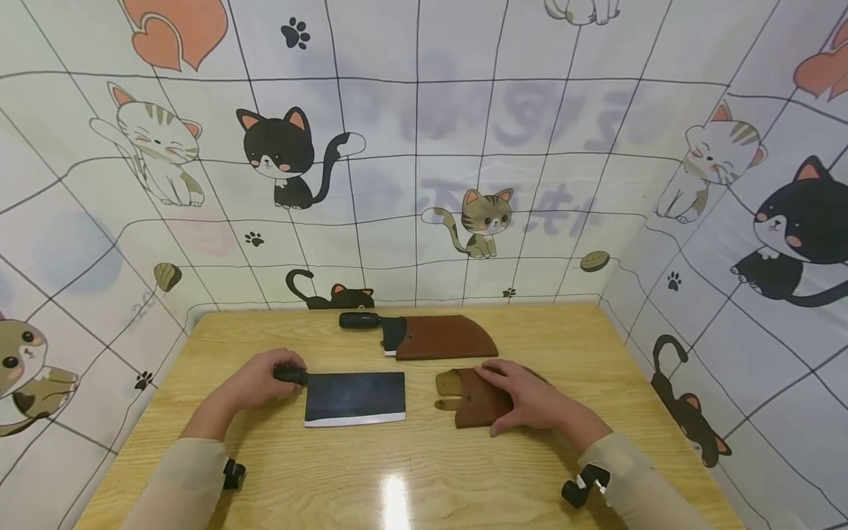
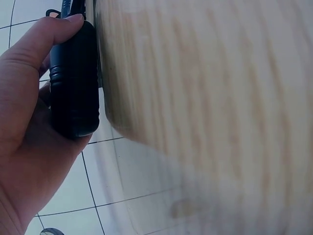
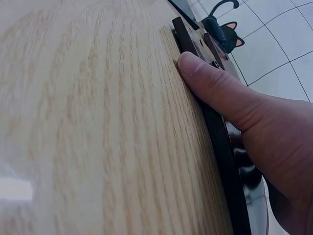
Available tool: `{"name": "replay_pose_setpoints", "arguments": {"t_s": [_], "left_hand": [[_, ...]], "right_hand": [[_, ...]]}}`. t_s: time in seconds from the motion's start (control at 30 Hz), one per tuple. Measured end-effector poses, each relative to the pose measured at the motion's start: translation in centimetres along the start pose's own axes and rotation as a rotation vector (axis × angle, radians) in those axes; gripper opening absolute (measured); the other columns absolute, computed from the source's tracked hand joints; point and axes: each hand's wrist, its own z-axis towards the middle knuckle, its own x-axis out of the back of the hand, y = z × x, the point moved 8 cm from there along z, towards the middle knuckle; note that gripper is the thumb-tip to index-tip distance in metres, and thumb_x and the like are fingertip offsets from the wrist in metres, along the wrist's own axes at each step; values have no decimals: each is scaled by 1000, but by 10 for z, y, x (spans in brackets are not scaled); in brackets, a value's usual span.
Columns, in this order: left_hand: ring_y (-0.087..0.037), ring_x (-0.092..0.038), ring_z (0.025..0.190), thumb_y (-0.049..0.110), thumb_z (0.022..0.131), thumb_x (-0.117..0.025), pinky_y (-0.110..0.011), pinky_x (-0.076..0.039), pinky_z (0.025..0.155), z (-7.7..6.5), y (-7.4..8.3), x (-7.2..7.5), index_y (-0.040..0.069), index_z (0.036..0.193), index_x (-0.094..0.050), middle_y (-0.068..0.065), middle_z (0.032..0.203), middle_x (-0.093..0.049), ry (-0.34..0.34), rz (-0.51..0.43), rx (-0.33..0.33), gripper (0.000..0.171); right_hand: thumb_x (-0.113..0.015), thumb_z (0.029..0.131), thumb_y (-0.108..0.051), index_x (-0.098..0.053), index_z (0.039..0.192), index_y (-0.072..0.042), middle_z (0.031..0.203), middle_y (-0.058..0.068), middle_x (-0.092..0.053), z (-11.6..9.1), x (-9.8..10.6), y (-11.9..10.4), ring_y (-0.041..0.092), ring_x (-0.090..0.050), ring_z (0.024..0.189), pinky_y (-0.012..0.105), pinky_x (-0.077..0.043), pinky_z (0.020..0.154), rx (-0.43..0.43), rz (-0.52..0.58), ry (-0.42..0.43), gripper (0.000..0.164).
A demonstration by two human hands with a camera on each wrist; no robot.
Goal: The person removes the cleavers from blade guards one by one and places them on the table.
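So my left hand [image 1: 263,379] grips the cleaver [image 1: 331,395] by its handle [image 1: 290,374], blade [image 1: 364,397] lying lengthwise toward the leather sheath [image 1: 475,403] my right hand [image 1: 530,397] is pinching.

A light wood-grain tabletop [image 1: 318,471] meets a white backdrop [image 1: 380,191] that rises behind it and along both sides, crossed by thin, wavy dark grid lines [image 1: 417,118]. Its print shows black-and-white cats [image 1: 281,140], a brown tabby kitten [image 1: 486,213], paw prints [image 1: 292,37] and coral hearts [image 1: 202,29]. Bluish markings [image 1: 513,121], perhaps mirrored lettering but too faint to be sure, show on the back side. A bright patch of reflected light [image 1: 395,504] gleams on the tabletop's near part.
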Motion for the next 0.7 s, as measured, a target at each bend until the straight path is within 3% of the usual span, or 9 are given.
{"name": "replay_pose_setpoints", "arguments": {"t_s": [0.23,0.7], "left_hand": [[-25,-65,111,8,89,-91,-52,-54,98,0,1,1,19,116,-76,-1,118,-72,5,-9,-10,32],[-26,-67,110,12,90,-92,-53,-56,97,0,10,2,14,118,-76,-3,117,-73,19,58,16,32]], "right_hand": [[-92,79,-70,-39,174,-19,175,13,-35,-1,2,-1,44,-34,160,67,-39,120,-2,9,22,120],[-92,78,-72,-44,171,-17,169,14,-41,1,5,-7,39,-40,154,65,-45,115,19,9,66,118]]}}
